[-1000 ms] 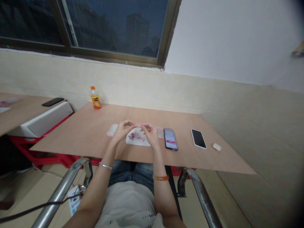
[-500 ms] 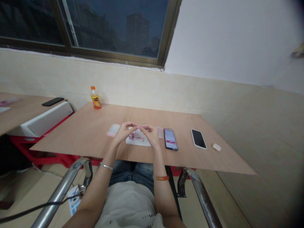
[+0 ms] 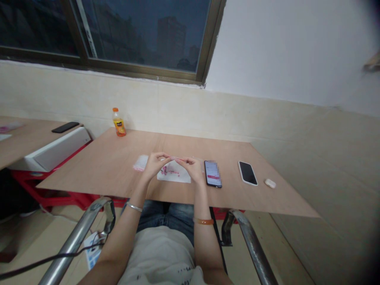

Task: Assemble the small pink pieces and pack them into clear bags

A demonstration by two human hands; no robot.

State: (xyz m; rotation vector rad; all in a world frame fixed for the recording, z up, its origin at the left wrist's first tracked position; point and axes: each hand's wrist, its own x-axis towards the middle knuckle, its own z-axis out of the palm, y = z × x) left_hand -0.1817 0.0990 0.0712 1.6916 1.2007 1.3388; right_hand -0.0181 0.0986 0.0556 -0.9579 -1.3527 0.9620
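Strand (image 3: 179, 159) sits between left hand (image 3: 154, 165) and right hand (image 3: 193, 168), over paper (image 3: 173, 178).

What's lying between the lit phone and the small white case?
A white-rimmed phone lies between them, bare table either side, in the head view.

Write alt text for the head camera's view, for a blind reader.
A person's left hand and right hand, held close together, pinch something thin and pinkish above a white sheet with small pink pieces. To the right on the wooden table lie a lit phone and a dark-screened phone; an orange-capped bottle stands at the far left.
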